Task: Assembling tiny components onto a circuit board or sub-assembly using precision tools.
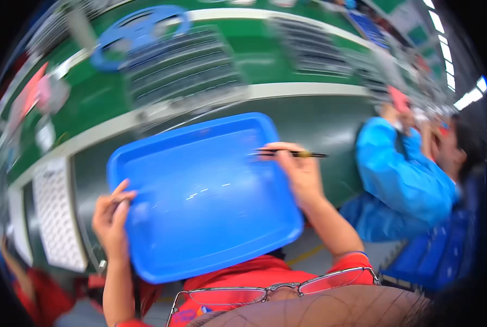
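A shallow blue tray (200,240) is tilted in front of me, with a few tiny pale slivers (197,194) near its middle. My left hand (111,220) is closed at the tray's left rim. A small dark spot shows between its thumb and fingertips, too blurred to name. At the upper right rim, my right hand (302,177) is closed around a thin black stick-like tool (315,155) with a yellowish part. The tool's left end reaches over the tray. Whether the right hand also bears the tray's edge is partly hidden.
Past the tray runs a green work surface with pale rails (298,90). Ribbed grey trays (183,71) and a blue round-holed frame (121,38) lie there. A white perforated panel (58,215) stands at left. On the right sits a co-worker in a blue smock (407,174).
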### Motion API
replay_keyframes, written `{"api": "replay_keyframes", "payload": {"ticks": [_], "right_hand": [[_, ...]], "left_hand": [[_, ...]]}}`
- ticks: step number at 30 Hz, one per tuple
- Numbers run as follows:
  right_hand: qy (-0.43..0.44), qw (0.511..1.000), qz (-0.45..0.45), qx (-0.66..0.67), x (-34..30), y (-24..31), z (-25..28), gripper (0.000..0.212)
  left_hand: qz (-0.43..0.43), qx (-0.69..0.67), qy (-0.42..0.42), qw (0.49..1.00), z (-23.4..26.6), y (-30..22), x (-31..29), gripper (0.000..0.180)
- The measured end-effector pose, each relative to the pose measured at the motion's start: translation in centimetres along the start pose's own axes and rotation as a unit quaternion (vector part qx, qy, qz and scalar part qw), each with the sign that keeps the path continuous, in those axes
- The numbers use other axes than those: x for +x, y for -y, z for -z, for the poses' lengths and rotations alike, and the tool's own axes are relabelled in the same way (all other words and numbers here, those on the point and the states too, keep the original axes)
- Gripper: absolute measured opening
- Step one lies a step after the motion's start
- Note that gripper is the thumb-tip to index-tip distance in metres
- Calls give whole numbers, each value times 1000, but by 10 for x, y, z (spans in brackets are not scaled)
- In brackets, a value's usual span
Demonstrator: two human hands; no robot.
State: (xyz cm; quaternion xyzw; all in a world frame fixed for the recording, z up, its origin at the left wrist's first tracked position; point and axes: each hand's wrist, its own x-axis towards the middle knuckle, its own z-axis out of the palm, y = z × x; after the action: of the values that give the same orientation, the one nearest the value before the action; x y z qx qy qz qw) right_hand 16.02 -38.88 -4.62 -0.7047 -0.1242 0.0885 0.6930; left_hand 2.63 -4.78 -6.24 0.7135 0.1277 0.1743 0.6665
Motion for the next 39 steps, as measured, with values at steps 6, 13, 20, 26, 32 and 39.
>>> {"api": "replay_keyframes", "payload": {"ticks": [6, 13, 20, 26, 32, 39], "right_hand": [[76, 989, 6, 130, 25, -26, -25, 22], [64, 998, 14, 26, 35, -4, -10, 21], [92, 978, 158, -103, 53, 41, -38, 19], [149, 964, 120, -184, 59, 42, -48, 14], [126, 984, 16, -122, 58, 11, -43, 10], [117, 984, -2, -135, 59, 2, -38, 10]], "left_hand": [[-65, 12, -44, 997, 43, 52, 18, 10], [-220, 77, 67, 970, 21, 70, 74, 16], [-335, 235, 100, 907, 50, 49, 61, 23], [-31, 105, 176, 978, -74, -60, 49, 23], [0, 105, 199, 974, -59, -52, 45, 14], [7, 69, 189, 979, -59, -33, 44, 13]]}}
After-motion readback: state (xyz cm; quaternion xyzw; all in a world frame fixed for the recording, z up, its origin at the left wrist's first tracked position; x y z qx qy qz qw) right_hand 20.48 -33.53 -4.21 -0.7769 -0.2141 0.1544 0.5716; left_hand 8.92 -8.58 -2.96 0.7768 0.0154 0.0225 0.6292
